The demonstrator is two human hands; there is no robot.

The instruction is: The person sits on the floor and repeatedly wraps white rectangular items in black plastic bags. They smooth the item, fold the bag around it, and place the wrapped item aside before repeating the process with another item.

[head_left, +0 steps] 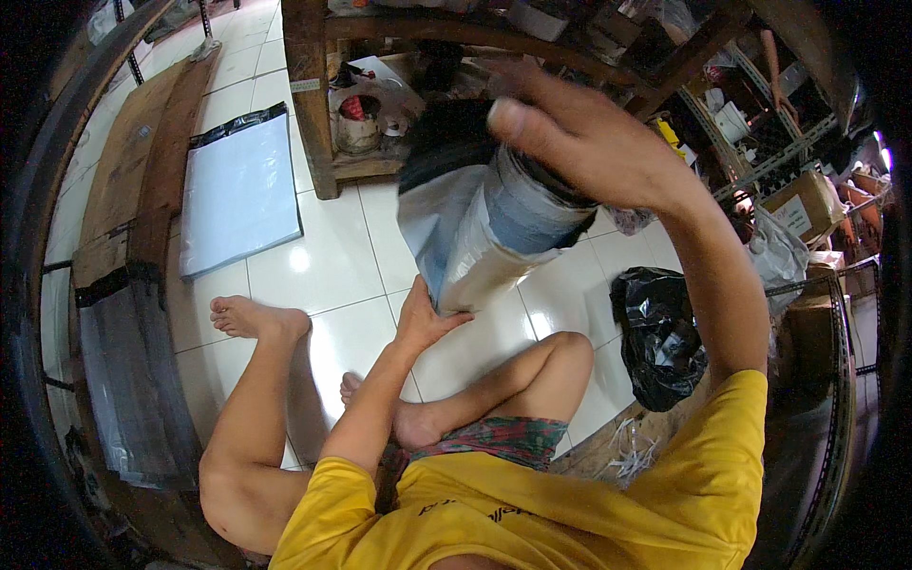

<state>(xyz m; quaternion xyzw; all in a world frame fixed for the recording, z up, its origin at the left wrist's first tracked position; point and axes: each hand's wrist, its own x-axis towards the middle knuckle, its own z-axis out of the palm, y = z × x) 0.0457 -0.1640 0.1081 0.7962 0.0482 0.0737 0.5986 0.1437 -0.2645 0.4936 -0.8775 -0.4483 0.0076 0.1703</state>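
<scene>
A thick roll of white and bluish plastic sheeting [508, 223], black at its upper edge, is tilted in front of me above the floor. My left hand [429, 318] is closed on its lower end, the thumb along the near side. Across the top of the roll reaches my right hand [598, 147], thumb and fingers stretched out toward the left; the fingertips are smeared by motion. Whether its palm touches the roll I cannot tell. On the floor to the left lies a flat stack of white plastic bags [242, 195] with a black strip along the far edge.
Grey plastic bags [138, 380] lie on a wooden plank [133, 171] at the left. A black plastic bag [655, 332] sits on the tiles to the right, near paper shreds [632, 454]. A wooden shelf [318, 123] with a pot [358, 128] stands ahead. A cardboard box [803, 209] is farther right.
</scene>
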